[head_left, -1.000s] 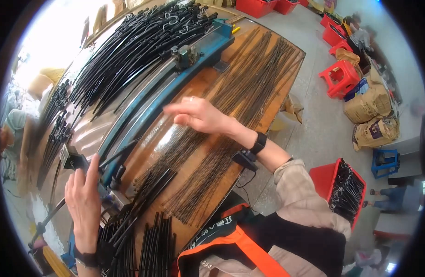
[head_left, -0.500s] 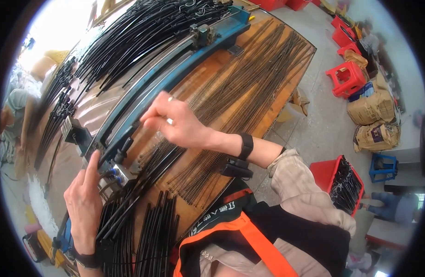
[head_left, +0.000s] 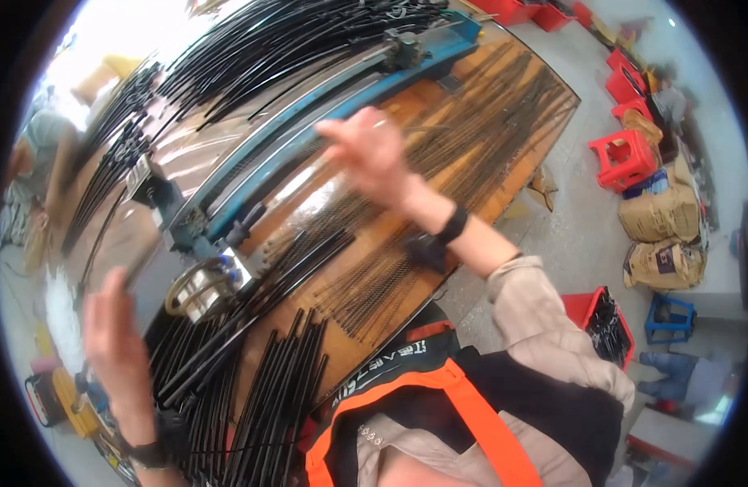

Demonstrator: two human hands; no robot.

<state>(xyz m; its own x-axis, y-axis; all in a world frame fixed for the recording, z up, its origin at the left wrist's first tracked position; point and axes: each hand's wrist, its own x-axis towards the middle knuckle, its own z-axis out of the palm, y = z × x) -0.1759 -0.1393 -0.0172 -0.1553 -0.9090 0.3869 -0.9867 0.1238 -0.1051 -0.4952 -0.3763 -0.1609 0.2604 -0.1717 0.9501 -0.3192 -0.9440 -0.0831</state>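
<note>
My right hand is over the blue rail fixture, fingers curled and thumb and forefinger together; what they pinch, if anything, is blurred. On the left, my left hand is raised with fingers stretched upward, blurred by motion, beside a round metal part at the fixture's near end. A black-handled clamp sits just above that part. Thin, coiled-looking metal rods lie along the wooden table under my right forearm. Black tubes are bundled at the near edge.
Many black cables are heaped beyond the fixture. To the right, on the floor, stand a red bin of black pieces, a red stool, a blue stool and brown sacks. Another person is at the far left.
My right hand has moved up and to the right across the fixture. My left hand has drawn back left and down, away from the fixture's near end. The view has shifted slightly.
</note>
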